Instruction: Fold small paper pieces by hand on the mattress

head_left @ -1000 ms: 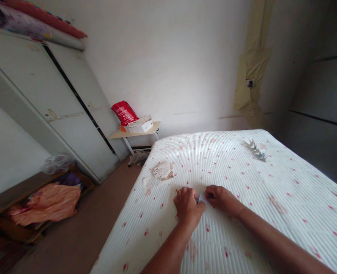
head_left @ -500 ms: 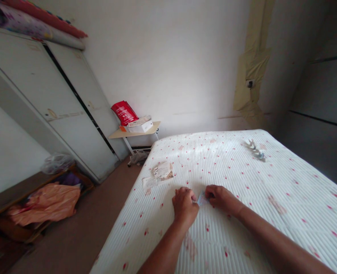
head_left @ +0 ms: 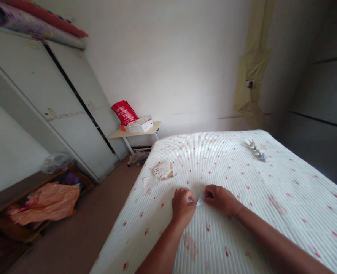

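Note:
Between my hands, just above the bed's striped cover, is a small pale bluish piece of paper (head_left: pixel 201 198). My left hand (head_left: pixel 183 203) pinches its left edge with closed fingers. The fingers of my right hand (head_left: pixel 218 197) are curled shut on its right side. Most of the paper is hidden by my fingers, and its print is too small to make out. Beyond my left hand, scraps of printed paper (head_left: pixel 163 171) lie on the bed. Several small crumpled or folded pieces (head_left: pixel 255 150) sit in a row at the far right.
The bed (head_left: pixel 271 236) has a white cover with red spots. At its far left stands a small table (head_left: pixel 118 134) with a red bag (head_left: pixel 124 113) and a white box (head_left: pixel 141 126). A wardrobe (head_left: pixel 71 102) and an orange plastic bag (head_left: pixel 47 203) are at the left.
My left hand has shifted very slightly left. The paper between my hands now shows as a narrower, folded-looking sliver. My right hand stays almost in place.

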Demonstrator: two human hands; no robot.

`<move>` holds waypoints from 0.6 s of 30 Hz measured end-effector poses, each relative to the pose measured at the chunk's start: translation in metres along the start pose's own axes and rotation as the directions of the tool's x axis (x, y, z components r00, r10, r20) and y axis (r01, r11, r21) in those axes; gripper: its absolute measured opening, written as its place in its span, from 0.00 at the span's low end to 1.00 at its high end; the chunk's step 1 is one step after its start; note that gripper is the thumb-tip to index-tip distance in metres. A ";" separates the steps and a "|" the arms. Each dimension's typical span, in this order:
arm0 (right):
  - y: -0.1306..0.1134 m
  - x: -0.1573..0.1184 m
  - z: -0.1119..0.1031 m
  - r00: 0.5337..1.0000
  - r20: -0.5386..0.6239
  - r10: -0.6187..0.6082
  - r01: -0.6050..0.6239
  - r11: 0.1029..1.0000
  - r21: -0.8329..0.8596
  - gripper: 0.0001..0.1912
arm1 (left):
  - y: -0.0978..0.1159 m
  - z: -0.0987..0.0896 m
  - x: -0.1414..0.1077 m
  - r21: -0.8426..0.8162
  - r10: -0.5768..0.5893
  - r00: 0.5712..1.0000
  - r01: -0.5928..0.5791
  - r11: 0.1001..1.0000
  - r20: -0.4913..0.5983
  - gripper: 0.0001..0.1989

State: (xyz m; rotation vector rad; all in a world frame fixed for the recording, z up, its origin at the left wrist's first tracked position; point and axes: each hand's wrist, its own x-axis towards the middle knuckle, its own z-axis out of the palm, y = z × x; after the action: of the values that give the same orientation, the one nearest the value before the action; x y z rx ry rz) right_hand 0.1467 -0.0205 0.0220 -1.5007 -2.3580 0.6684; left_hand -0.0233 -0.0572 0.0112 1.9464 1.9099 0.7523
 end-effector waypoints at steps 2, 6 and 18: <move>-0.002 -0.001 0.002 1.000 -0.019 0.011 -0.011 0.999 -0.032 0.04 | 0.005 0.001 -0.001 0.015 -0.022 0.999 0.022 1.000 -0.024 0.04; -0.005 -0.001 0.007 0.996 -0.066 0.052 -0.060 0.990 -0.127 0.07 | 0.011 0.005 -0.004 0.103 -0.017 0.999 0.020 0.995 -0.031 0.04; -0.007 0.004 0.008 0.988 -0.066 0.138 -0.146 0.982 -0.124 0.04 | 0.014 0.005 -0.007 0.151 -0.022 1.000 0.023 0.988 -0.011 0.03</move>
State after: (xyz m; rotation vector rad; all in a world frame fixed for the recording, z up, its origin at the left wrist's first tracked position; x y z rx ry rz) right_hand 0.1361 -0.0209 0.0187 -1.7323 -2.3069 0.5061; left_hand -0.0090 -0.0642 0.0136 2.0075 2.0452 0.6284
